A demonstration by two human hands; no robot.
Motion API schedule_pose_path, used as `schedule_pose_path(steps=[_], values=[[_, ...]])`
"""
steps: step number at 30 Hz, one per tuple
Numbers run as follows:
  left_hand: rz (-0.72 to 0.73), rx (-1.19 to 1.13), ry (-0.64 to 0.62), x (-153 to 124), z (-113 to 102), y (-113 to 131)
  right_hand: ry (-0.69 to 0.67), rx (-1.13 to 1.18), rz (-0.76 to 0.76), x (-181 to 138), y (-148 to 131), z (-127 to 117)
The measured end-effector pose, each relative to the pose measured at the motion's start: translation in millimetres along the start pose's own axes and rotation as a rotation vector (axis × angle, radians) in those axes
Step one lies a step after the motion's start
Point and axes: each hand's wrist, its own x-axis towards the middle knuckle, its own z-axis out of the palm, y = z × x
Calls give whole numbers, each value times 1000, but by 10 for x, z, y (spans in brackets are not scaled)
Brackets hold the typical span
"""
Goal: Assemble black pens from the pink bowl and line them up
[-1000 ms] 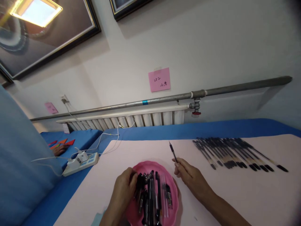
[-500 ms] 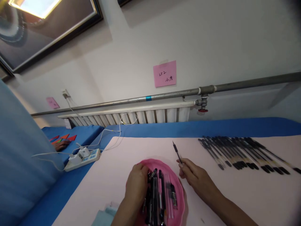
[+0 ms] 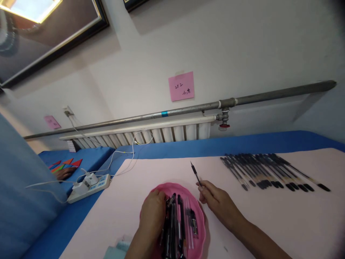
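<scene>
Digging into the pink dish (image 3: 201, 230) of black pen parts (image 3: 176, 225) with the left hand (image 3: 152, 217), fingers curled over them though grip unclear, while pinching 1 slim dark pen refill (image 3: 196, 174) in the right hand (image 3: 218, 203), tip pointing up and away, left of the far row of assembled pens (image 3: 269, 174).

Bright even light; ceiling-lamp glare top left; corners warped, dark.

Bare hands and forearms at a work table

Left hand (image 3: 152, 219) and right hand (image 3: 219, 201) are ungloved; no rings, watch or sleeves show on either forearm.
</scene>
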Motion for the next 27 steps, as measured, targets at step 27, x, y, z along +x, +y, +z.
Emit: schedule_pose_path(steps=[27], values=[[-195, -1525, 79, -76, -141, -70, -39, -192, -402, -116, -142, -20]])
